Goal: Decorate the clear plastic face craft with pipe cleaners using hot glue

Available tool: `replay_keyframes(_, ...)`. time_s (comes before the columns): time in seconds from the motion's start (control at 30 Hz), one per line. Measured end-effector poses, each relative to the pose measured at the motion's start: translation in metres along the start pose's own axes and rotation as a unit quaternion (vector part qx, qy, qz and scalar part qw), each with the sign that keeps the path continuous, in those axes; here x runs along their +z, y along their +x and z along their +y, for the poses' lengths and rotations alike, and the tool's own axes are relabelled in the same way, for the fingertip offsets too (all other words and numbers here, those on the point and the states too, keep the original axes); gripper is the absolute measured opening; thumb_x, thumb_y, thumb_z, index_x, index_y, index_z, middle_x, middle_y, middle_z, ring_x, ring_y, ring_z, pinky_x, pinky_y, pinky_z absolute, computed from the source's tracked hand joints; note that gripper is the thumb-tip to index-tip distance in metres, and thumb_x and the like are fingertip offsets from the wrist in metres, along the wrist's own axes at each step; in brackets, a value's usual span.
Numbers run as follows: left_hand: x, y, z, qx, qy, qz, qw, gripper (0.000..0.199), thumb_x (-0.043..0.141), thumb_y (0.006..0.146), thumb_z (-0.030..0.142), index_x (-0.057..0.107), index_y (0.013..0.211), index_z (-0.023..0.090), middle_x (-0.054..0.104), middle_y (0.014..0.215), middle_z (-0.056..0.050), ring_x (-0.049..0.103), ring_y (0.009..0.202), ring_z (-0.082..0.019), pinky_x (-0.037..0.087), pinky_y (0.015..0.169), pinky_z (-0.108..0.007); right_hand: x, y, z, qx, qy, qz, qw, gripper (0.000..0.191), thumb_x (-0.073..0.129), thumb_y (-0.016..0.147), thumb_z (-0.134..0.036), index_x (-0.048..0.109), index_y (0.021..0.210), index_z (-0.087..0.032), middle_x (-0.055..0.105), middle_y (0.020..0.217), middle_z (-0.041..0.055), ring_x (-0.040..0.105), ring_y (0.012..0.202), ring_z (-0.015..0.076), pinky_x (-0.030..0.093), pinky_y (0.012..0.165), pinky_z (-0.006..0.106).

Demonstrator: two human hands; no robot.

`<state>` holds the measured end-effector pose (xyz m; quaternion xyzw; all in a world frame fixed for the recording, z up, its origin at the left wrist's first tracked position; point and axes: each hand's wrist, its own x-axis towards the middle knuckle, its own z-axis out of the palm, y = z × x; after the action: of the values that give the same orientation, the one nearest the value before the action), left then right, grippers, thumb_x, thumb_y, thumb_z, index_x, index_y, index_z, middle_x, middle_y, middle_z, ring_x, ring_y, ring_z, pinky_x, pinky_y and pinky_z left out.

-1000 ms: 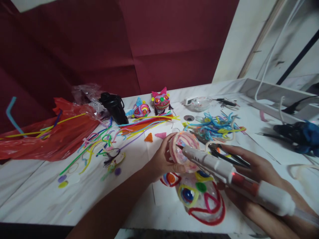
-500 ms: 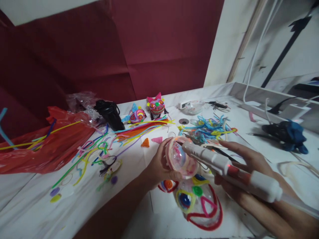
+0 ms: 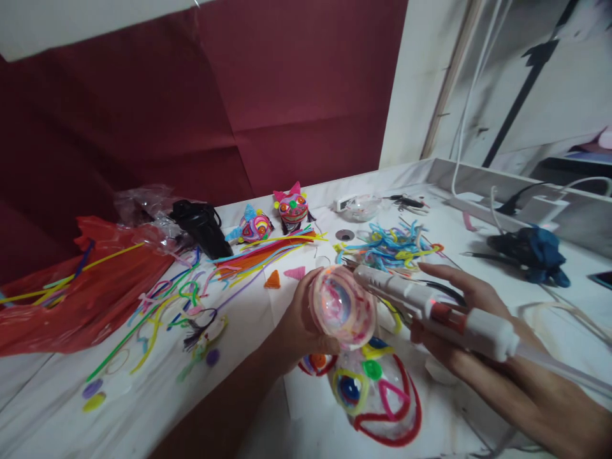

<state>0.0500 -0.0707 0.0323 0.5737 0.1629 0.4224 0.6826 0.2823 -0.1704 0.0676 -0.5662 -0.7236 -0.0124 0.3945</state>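
Observation:
My left hand is wrapped round the left side of a clear plastic shell, round and hollow, with pinkish trim on its rim. Its opening is tilted towards me. In my right hand lies a white glue gun with a small red light, its nozzle at the shell's upper right rim; whether they touch I cannot tell. Just below both hands, a clear face piece rests on the table, decorated with a blue eye, a green nose and a red outline. An orange eye shows partly beneath the left hand.
Two finished colourful heads stand at the back beside a black bottle. Pipe cleaners lie in a tangle behind the glue gun. Orange and pink triangles sit left of the shell. A red plastic bag spreads at left.
The whole view has shifted slightly, moving the scene to the left. The shell has tilted a little in my left hand, and the glue gun's nozzle now sits nearer its outer right rim.

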Motion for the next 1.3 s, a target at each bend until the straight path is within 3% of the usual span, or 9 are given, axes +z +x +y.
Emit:
replay_keyframes(0.43,-0.006,-0.002,-0.004,-0.021,0.033,0.012,0.999,0.099,0.089,0.049,0.039,0.041,0.136,0.035,0.039,0.149,-0.009,0.032,0.138,-0.036,0.035,0.108,-0.050,-0.006,-0.005,0.005,0.017,-0.006,-0.012,1.000,0.054,0.045,0.089,-0.044,0.033,0.141,-0.033,0.057,0.134,0.0089,0.072,0.086,0.0255,0.061,0.057,0.030)
replay_keyframes(0.73,-0.005,-0.002,-0.002,-0.030,0.046,0.050,0.997,0.105,0.091,0.042,0.037,0.042,0.135,0.032,0.041,0.147,-0.010,0.032,0.137,-0.040,0.033,0.109,-0.052,-0.009,-0.009,0.007,0.035,-0.013,-0.027,0.999,0.056,0.043,0.090,-0.045,0.031,0.143,-0.031,0.053,0.136,0.0119,0.069,0.097,0.0282,0.060,0.058,0.033)
replay_keyframes(1.0,0.002,-0.003,0.005,-0.047,0.016,0.060,0.997,0.101,0.090,0.045,0.041,0.043,0.135,0.036,0.042,0.147,-0.005,0.031,0.139,-0.035,0.032,0.112,-0.048,-0.011,-0.014,0.011,0.028,-0.014,-0.038,0.999,0.058,0.046,0.089,-0.043,0.031,0.143,-0.031,0.052,0.137,0.0104,0.067,0.098,0.0282,0.059,0.060,0.032)
replay_keyframes(1.17,0.004,-0.003,0.006,-0.041,0.019,0.068,0.997,0.105,0.090,0.042,0.043,0.043,0.136,0.031,0.043,0.146,-0.009,0.032,0.137,-0.038,0.032,0.112,-0.050,-0.012,-0.015,0.012,0.037,-0.008,-0.049,0.998,0.057,0.045,0.090,-0.041,0.029,0.143,-0.031,0.050,0.137,0.0118,0.066,0.100,0.0279,0.058,0.059,0.031)
replay_keyframes(1.3,0.003,-0.001,0.005,-0.043,0.004,0.064,0.997,0.106,0.091,0.044,0.041,0.042,0.137,0.031,0.046,0.143,-0.009,0.033,0.138,-0.038,0.033,0.111,-0.050,-0.011,-0.016,0.009,0.049,-0.011,-0.027,0.998,0.053,0.044,0.089,-0.045,0.036,0.139,-0.030,0.053,0.133,0.0121,0.065,0.103,0.0297,0.059,0.062,0.034)
